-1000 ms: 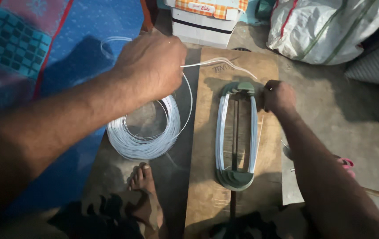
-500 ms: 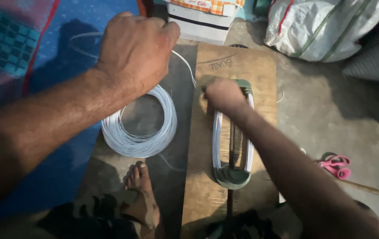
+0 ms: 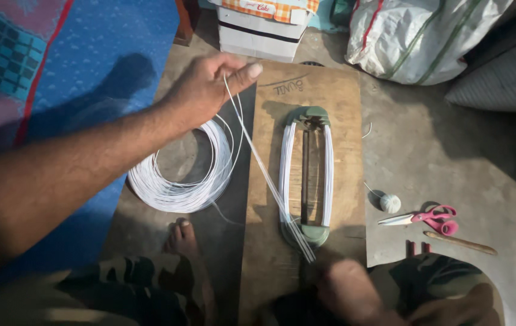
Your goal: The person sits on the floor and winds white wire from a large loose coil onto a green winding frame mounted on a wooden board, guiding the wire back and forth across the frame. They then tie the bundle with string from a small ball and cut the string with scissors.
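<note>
Cloth: a blue and red patterned cloth (image 3: 59, 66) covers the floor at 10 o'clock.
Wire coil: a loose coil of white wire (image 3: 179, 181) lies on the concrete floor at 8 o'clock of the board, just above a bare foot (image 3: 180, 238).
Left hand: the left hand (image 3: 206, 90), at 11 o'clock of the frame, pinches several white wire strands (image 3: 264, 169) between thumb and fingers, held taut and running down to 5 o'clock.
Board: a wooden board (image 3: 342, 96) lies at centre, bearing a green-ended winding frame (image 3: 306, 175) wrapped lengthwise in white wire.
Right hand: the right hand (image 3: 345, 290), blurred at 6 o'clock just below the frame, meets the lower end of the strands; whether it is closed on them cannot be told.
Floor items: a small ball of white thread (image 3: 390, 203), pink-handled scissors (image 3: 421, 217) and a wooden stick (image 3: 460, 242) sit at 3 to 4 o'clock of the board.
Background: a white sack (image 3: 421, 36) rests at 1 o'clock.
</note>
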The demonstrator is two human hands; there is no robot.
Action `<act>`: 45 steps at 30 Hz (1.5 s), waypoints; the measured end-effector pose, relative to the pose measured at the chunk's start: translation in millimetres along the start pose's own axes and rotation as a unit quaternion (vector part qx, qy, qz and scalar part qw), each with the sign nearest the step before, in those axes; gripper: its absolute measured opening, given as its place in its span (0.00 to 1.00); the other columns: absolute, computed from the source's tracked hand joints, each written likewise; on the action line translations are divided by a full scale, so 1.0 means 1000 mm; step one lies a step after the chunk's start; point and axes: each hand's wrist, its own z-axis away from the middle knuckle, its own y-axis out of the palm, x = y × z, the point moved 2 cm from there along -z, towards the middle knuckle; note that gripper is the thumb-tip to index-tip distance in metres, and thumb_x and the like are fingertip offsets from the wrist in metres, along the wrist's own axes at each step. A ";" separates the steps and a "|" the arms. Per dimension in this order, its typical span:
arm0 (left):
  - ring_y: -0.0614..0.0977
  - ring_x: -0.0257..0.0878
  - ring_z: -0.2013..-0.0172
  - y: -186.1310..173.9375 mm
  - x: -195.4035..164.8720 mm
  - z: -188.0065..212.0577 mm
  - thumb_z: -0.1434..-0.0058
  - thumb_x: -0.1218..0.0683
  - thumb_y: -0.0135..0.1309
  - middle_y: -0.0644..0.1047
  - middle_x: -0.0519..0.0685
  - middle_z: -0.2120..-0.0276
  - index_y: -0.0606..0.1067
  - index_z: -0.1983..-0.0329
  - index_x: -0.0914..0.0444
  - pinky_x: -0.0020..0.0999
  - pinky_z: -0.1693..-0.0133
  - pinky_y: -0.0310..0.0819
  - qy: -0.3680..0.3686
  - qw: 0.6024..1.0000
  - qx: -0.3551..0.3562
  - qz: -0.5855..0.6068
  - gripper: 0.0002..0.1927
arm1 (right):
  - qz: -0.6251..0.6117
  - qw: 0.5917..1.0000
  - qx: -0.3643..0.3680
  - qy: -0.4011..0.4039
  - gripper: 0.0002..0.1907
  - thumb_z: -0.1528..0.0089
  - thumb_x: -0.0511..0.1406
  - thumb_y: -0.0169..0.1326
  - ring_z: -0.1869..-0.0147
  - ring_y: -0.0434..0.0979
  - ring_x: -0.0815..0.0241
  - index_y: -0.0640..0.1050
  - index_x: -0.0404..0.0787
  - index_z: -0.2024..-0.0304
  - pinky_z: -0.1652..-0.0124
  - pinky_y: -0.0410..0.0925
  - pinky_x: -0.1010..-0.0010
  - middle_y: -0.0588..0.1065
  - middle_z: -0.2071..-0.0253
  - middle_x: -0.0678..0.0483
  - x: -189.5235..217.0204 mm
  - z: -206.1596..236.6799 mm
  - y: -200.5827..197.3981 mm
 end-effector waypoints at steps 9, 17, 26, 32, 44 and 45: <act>0.78 0.39 0.84 0.057 0.009 0.050 0.35 0.35 0.54 0.74 0.52 0.76 0.72 0.53 0.70 0.37 0.82 0.76 -0.404 0.872 0.268 0.063 0.31 | -0.034 0.982 -0.010 0.185 0.11 0.44 0.41 0.57 0.62 0.86 0.44 0.83 0.41 0.68 0.58 0.77 0.55 0.82 0.68 0.45 -0.053 -0.102 -0.075; 0.80 0.52 0.76 0.039 -0.030 0.042 0.41 0.53 0.59 0.78 0.57 0.77 0.81 0.66 0.65 0.49 0.74 0.74 -0.142 0.915 0.283 -0.248 0.10 | 0.054 0.943 -0.307 0.114 0.13 0.34 0.42 0.55 0.54 0.78 0.34 0.80 0.39 0.61 0.57 0.70 0.44 0.79 0.58 0.40 -0.028 -0.166 -0.164; 0.85 0.53 0.66 0.004 -0.071 0.026 0.46 0.59 0.55 0.81 0.56 0.73 0.79 0.63 0.62 0.52 0.61 0.76 0.142 0.854 0.093 -0.492 0.08 | -0.146 0.980 -0.075 0.115 0.08 0.44 0.35 0.58 0.70 0.84 0.49 0.82 0.35 0.68 0.65 0.79 0.53 0.80 0.72 0.46 0.016 -0.291 -0.218; 0.83 0.50 0.64 0.004 -0.058 0.031 0.48 0.58 0.56 0.79 0.52 0.70 0.78 0.65 0.61 0.50 0.56 0.72 0.207 0.849 0.045 -0.485 0.07 | 0.251 0.958 -0.120 -0.066 0.13 0.48 0.42 0.66 0.65 0.82 0.44 0.86 0.39 0.69 0.61 0.74 0.52 0.81 0.69 0.43 0.083 -0.327 -0.220; 0.79 0.50 0.59 0.002 -0.049 0.032 0.41 0.58 0.59 0.78 0.50 0.68 0.77 0.62 0.63 0.47 0.53 0.73 0.299 0.905 -0.041 -0.301 0.06 | 0.330 0.890 0.242 -0.202 0.09 0.41 0.35 0.56 0.57 0.80 0.47 0.81 0.39 0.60 0.58 0.72 0.54 0.78 0.61 0.46 0.106 -0.084 -0.029; 0.79 0.50 0.60 0.005 -0.046 0.032 0.39 0.57 0.60 0.78 0.51 0.67 0.76 0.61 0.64 0.46 0.56 0.73 0.294 0.922 -0.041 -0.247 0.07 | 0.264 0.907 0.083 -0.318 0.18 0.47 0.36 0.58 0.55 0.81 0.46 0.78 0.36 0.55 0.58 0.73 0.56 0.78 0.59 0.45 0.107 -0.058 -0.019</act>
